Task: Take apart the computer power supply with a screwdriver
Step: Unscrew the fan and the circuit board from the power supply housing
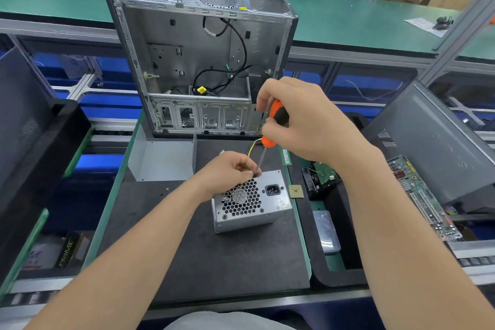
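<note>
- A grey garment (214,322) shows at the bottom edge, at 6 o'clock of the view. Two bare forearms (134,249) reach up from there over the bench (214,270), which is topped with a black mat.
- The power supply (249,205) sits on the mat near the middle of the bench. Its honeycomb fan grille and mains socket face the camera.
- The left hand (227,171) rests on the power supply at its 11 o'clock corner, fingers curled and pinching the metal shaft of the screwdriver (277,115) just above the tip.
- The right hand (308,120), at 1 o'clock from the power supply, is wrapped round the orange-and-black handle. The tool leans toward 1 o'clock, with its tip at the top edge of the grille face.
- Yellow and black wires come out behind the power supply at 12 o'clock.
- An opened, gutted computer case (203,61) stands upright at 12 o'clock, with loose black cables inside.
- A bent grey metal cover (160,159) lies at 10 o'clock from the power supply, with small screws (167,190) at 9 o'clock.
- At 3 o'clock lies a square chip (296,191). A memory stick (286,155) lies at 1 o'clock, and a fan unit (320,177) just beyond the chip.
- Further toward 3 o'clock a motherboard (420,195) leans by a grey panel (434,147).
</note>
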{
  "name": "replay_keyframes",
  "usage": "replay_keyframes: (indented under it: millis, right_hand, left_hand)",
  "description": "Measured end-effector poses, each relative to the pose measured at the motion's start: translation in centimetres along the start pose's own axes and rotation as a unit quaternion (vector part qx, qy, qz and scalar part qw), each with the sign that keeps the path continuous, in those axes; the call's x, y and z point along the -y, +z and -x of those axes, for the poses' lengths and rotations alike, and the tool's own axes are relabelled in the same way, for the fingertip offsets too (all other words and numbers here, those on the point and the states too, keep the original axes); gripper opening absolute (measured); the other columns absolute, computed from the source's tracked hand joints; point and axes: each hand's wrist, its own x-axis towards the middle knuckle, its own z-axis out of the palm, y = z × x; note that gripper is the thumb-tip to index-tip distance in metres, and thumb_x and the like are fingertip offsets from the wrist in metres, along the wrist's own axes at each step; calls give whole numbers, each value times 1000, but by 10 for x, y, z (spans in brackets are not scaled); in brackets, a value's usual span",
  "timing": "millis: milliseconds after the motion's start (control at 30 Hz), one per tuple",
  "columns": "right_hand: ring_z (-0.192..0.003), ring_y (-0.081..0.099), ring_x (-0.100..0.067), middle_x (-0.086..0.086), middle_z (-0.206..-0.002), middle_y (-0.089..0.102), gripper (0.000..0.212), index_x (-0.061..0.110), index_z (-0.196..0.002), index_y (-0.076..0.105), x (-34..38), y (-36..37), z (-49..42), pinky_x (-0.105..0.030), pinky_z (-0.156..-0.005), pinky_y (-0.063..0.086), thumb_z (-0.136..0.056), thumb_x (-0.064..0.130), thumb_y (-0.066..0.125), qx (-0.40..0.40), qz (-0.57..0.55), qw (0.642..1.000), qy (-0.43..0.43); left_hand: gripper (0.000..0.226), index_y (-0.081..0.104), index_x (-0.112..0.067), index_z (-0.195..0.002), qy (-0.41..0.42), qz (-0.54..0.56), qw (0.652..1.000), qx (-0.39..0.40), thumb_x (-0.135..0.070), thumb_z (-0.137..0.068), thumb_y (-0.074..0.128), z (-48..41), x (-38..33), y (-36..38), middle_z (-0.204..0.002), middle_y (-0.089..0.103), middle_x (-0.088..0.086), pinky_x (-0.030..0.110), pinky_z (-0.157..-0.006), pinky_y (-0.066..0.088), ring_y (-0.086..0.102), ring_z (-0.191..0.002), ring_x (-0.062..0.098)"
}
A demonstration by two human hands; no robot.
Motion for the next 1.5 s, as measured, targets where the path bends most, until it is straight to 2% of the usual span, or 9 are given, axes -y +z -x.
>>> replay_keyframes:
  millis: [533,633,733,833,900,1167,1267,1400,1500]
  right_hand:
    - [-79,51,-4,10,-86,54,16,25,-100,57,-1,-1,3,-18,-65,38,-85,20,63,-22,0,1000,6]
    - [-79,51,-4,10,-85,53,16,24,-99,58,-1,-2,4,-17,-65,38,-85,19,63,-30,4,1000,10]
    - [-80,51,-7,8,-85,55,16,22,-99,59,-1,-3,7,-18,-69,39,-84,19,64,-41,1,999,16]
    - [-81,51,-11,4,-88,59,16,21,-99,60,-2,-6,9,-18,-71,39,-84,19,64,-50,2,999,18]
    - [-80,50,-9,3,-87,59,16,19,-99,60,-3,-8,11,-14,-69,38,-84,18,65,-57,-1,998,20]
    - [-79,52,1,10,-81,56,15,19,-97,60,-7,-12,17,-7,-71,36,-83,16,67,-74,-7,997,24]
    - [-79,52,1,14,-80,54,15,19,-96,60,-7,-12,19,-7,-71,36,-83,15,67,-75,-8,997,26]
    - [-79,53,-1,9,-81,57,15,19,-96,60,-6,-12,17,-9,-70,37,-83,15,67,-76,-7,997,24]
    - [-80,53,-3,5,-82,60,14,18,-96,60,-6,-12,16,-10,-69,37,-83,16,66,-78,-7,997,23]
  left_hand:
    - [21,69,-35,-94,71,-142,987,-34,-20,-104,58,5,1,3,-94,72,-20,11,-67,43,61,-78,2]
    - [20,69,-32,-97,68,-169,983,-26,-21,-106,55,5,-3,3,-98,71,-18,18,-76,41,58,-73,-8]
    - [21,71,-25,-99,60,-173,983,-22,-18,-107,53,5,-7,5,-101,72,-17,34,-102,42,56,-69,-17]
    - [27,70,-34,-86,71,-169,982,-53,-18,-104,57,2,-8,5,-103,76,-13,9,-62,42,57,-67,-16]
    - [28,68,-37,-82,75,-170,981,-63,-19,-103,61,1,-7,4,-99,76,-15,8,-55,38,58,-68,-15]
    - [19,65,-32,-90,114,-192,974,-36,-17,-101,63,4,-5,2,-86,69,-14,11,-60,37,56,-72,-5]
    - [21,55,-32,-89,104,-213,971,-15,-18,-104,57,1,-3,3,-82,66,-6,24,-62,41,48,-64,6]
    - [18,45,-30,-94,68,-268,961,0,-20,-109,44,-3,1,8,-89,67,6,39,-77,42,59,-75,30]
    - [22,38,-35,-93,76,-297,952,-14,-21,-110,40,-2,4,10,-90,65,0,36,-72,48,57,-71,19]
